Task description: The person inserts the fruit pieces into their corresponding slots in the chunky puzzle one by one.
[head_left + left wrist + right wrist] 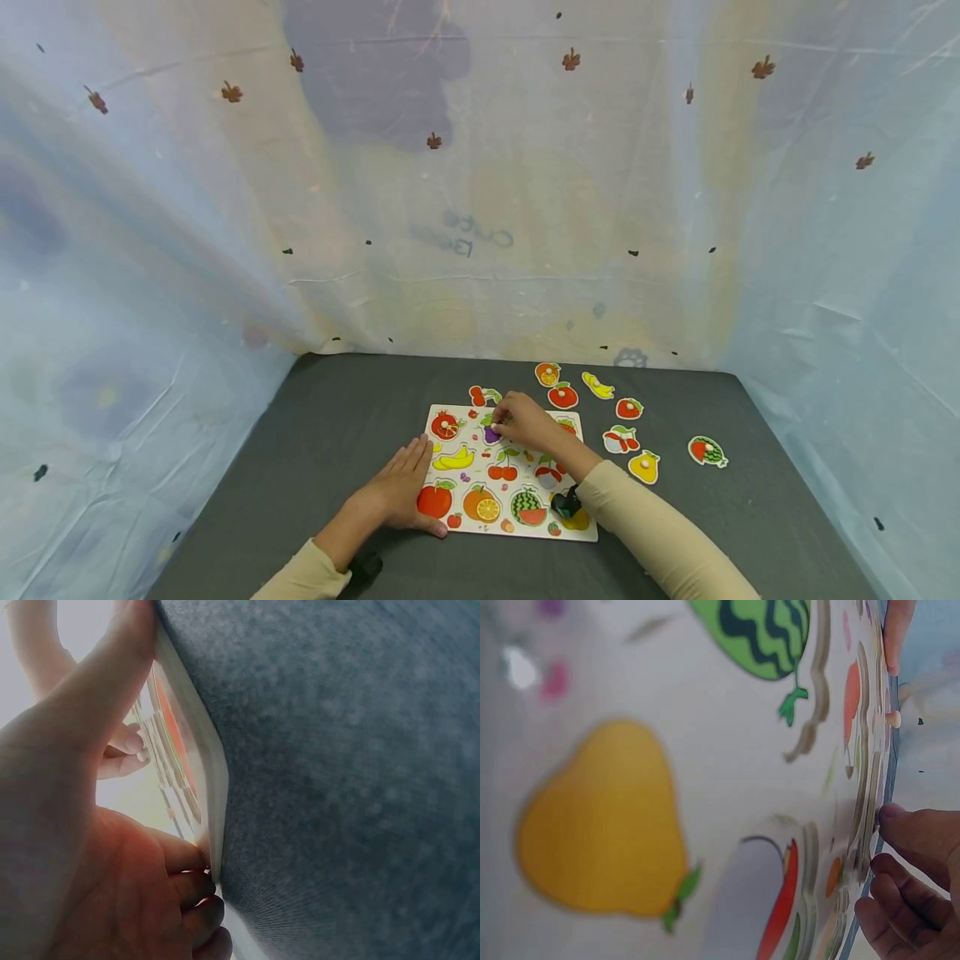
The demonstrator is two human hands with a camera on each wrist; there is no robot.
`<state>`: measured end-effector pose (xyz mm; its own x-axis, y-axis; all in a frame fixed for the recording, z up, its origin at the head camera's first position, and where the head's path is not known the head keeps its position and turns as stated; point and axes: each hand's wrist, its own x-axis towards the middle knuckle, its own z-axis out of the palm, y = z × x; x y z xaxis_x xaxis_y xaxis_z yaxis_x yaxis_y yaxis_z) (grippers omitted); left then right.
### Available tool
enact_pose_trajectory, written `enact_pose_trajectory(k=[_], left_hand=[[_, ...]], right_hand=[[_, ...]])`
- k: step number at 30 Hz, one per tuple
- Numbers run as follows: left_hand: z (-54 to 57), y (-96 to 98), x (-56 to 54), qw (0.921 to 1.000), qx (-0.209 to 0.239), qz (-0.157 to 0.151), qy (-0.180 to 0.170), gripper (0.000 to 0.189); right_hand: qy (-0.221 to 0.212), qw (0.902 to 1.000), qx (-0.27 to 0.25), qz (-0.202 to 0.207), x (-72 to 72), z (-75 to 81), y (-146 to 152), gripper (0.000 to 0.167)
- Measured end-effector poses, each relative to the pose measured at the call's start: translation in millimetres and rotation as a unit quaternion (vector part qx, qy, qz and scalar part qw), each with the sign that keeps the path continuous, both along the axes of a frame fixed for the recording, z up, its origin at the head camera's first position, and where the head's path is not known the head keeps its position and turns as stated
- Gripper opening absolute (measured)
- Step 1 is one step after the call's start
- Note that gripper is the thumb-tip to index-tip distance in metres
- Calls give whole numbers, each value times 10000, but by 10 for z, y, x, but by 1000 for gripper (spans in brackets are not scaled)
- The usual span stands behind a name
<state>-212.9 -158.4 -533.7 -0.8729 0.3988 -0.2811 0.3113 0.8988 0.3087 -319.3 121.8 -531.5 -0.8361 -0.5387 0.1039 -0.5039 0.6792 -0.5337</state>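
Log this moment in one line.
right hand: pinches purple grape piece; left hand: touches white rectangular fruit board; yellow pear piece: off board

The left hand (401, 487) lies along the board's (534, 532) left edge, fingers extended, thumb spread at its near left corner. The right forearm (652, 533) crosses the right edge; the right hand (527, 421) reaches close to the far edge, thumb and fingertips pinched.

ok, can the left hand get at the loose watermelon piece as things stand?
Probably not: the left hand rests at the left edge of the puzzle board, the loose watermelon piece lies beyond its right edge, and the right forearm crosses between.
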Motion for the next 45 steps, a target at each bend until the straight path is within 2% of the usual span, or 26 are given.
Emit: enact_pose_trajectory(k=[11,17,27,35,41,45], left_hand=[[32,10,8,10000,-15,32,-19,142],[38,13,0,10000,-69,7,12,142],[0,-25,-21,9993,323,-155,-143,148],[0,-5,-19,10000,22,-54,-33,144],[-16,-19,-38,9997,141,-97,-175,147],[-5,-15,-34,9998,117,-80,-128,146]], right_hand=[[118,9999,48,35,5,9,-7,5],[39,10000,-6,-6,12,17,-3,4],[-31,10000,38,-29,-9,-4,-7,5],[-92,9998,101,-117,-21,-29,-7,5],[-103,9999,26,-119,-13,-39,17,5],[-104,9998,-58,-135,-1,-38,49,5]])
